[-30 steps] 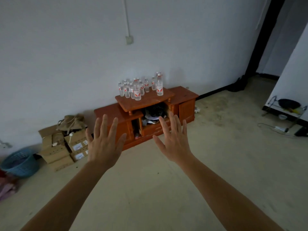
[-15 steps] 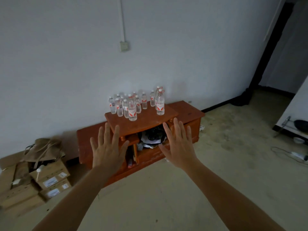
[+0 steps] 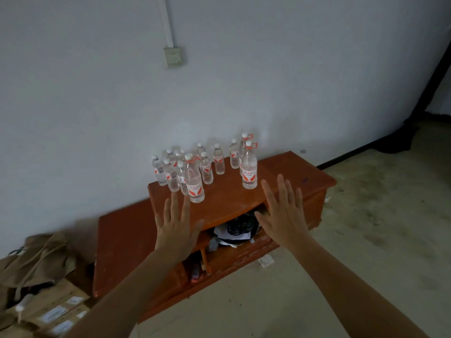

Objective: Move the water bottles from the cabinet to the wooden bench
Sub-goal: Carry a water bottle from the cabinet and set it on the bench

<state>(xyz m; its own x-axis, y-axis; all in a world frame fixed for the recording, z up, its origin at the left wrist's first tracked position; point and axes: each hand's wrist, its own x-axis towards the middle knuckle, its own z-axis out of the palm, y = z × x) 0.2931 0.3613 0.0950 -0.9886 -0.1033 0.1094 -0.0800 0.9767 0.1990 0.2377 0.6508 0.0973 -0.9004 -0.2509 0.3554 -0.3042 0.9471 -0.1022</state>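
Note:
Several clear water bottles [image 3: 194, 181] with red-and-white labels stand upright on the raised middle top of a low reddish-brown wooden cabinet [image 3: 288, 172] against the white wall. A taller bottle [image 3: 249, 169] stands at the right of the group. My left hand [image 3: 176, 224] is stretched forward with fingers apart, just short of the front bottle. My right hand [image 3: 280, 211] is also spread open, below and to the right of the taller bottle. Neither hand touches a bottle. No wooden bench is in view.
Cardboard boxes [image 3: 56, 311] and a brown bag [image 3: 39, 257] sit on the floor left of the cabinet. Clutter [image 3: 234, 230] fills the cabinet's open middle shelf. A wall socket [image 3: 173, 56] is above. Bare concrete floor [image 3: 366, 240] spreads to the right, with a dark doorway edge at far right.
The view has come closer to the cabinet, and the bottles look larger. Both open hands have stayed stretched forward and now reach the cabinet's front edge.

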